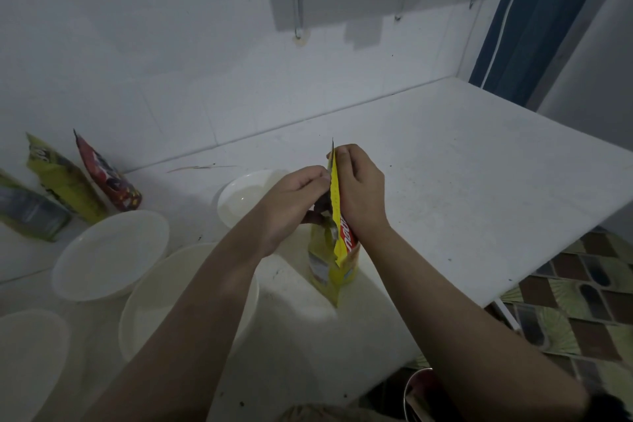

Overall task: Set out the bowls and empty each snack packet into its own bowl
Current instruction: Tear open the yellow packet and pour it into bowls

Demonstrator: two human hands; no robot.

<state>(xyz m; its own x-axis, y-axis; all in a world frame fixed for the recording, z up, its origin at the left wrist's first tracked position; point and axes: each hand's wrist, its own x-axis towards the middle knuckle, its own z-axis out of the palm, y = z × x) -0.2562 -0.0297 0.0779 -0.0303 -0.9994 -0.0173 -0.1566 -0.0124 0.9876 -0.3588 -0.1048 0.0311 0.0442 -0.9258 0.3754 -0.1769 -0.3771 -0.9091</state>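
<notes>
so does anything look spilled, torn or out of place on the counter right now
Nothing is spilled. The yellow packet stands upright on the counter, its top pinched between the left hand and right hand. The white bowls look empty. The only stray item is a thin sliver lying by the wall.

We see a glossy yellow foil-like packet (337, 247), smooth white plastic-looking bowls (111, 255), and a matt, speckled white table (479, 181) beneath smooth pale wall tiles (171, 79).
</notes>
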